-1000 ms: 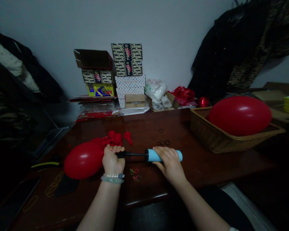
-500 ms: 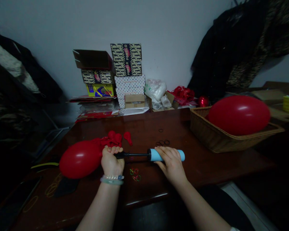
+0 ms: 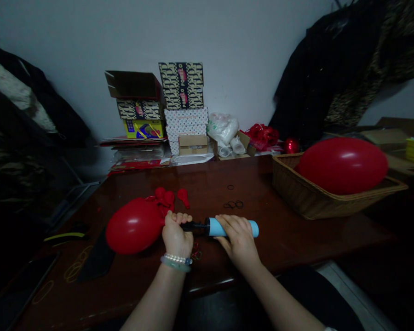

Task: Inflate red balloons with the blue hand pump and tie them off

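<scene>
Left hand [image 3: 177,234] clenched around the red balloon [image 3: 134,225], looks like pinching its neck onto the nozzle [image 3: 193,225]; right hand [image 3: 239,236] grips the blue pump [image 3: 214,227] to steady it.

Left hand [image 3: 177,234]: shifted rightward across the tabletop, fist now nearer the right hand; grip on the black shaft [image 3: 194,225] of the hand pump [image 3: 227,227] remains closed.
Right hand [image 3: 238,241]: moved slightly leftward and toward the body, wrapped around the blue barrel [image 3: 227,227].
Pump: gap between hands narrowed; less black shaft exposed than earlier.
Red balloon [image 3: 134,226]: displaced rightward with the left hand, no clear size change.
Coloured rubber bands [image 3: 195,254]: formerly in full view, now partly hidden by the left wrist.
Black flat object [image 3: 98,259]: more exposed at the balloon's former position.
</scene>
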Demonstrator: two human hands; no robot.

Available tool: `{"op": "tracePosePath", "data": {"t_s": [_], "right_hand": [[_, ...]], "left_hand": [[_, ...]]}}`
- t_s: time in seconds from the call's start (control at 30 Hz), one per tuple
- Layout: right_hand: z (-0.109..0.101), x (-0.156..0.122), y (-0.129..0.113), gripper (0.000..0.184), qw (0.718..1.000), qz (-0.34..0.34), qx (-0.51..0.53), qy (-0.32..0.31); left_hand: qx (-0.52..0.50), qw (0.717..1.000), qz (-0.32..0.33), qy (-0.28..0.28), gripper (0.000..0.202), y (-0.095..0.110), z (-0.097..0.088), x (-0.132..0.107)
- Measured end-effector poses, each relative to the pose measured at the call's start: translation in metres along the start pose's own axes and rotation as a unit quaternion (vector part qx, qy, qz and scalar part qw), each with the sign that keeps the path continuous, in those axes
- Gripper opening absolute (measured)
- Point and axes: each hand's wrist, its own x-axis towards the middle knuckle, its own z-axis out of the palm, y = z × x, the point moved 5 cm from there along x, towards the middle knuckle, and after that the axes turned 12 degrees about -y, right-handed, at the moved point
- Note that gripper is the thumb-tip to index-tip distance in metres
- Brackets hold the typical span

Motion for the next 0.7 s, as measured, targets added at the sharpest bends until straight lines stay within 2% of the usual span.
{"op": "tracePosePath", "data": {"t_s": [0.17,0.3,0.47,0.7], "right_hand": [[0.005,-0.001,-0.001,0.045,1.000,0.002,-0.007,0.010],[0.006,0.000,-0.003,0.047,1.000,-0.001,-0.012,0.006],[0.002,0.005,-0.002,0.049,1.000,-0.018,0.008,-0.007],[-0.009,0.006,0.012,0.047,1.000,-0.030,-0.001,-0.006]], "left_hand": [[0.003,1.000,-0.005,-0.014,0.035,-0.009,-0.001,-0.004],[0.015,1.000,0.002,-0.002,0.035,-0.007,0.000,-0.004],[0.033,0.999,0.013,0.018,0.032,0.010,0.001,0.004],[0.008,0.999,0.032,0.041,0.030,0.043,-0.003,0.020]]}}
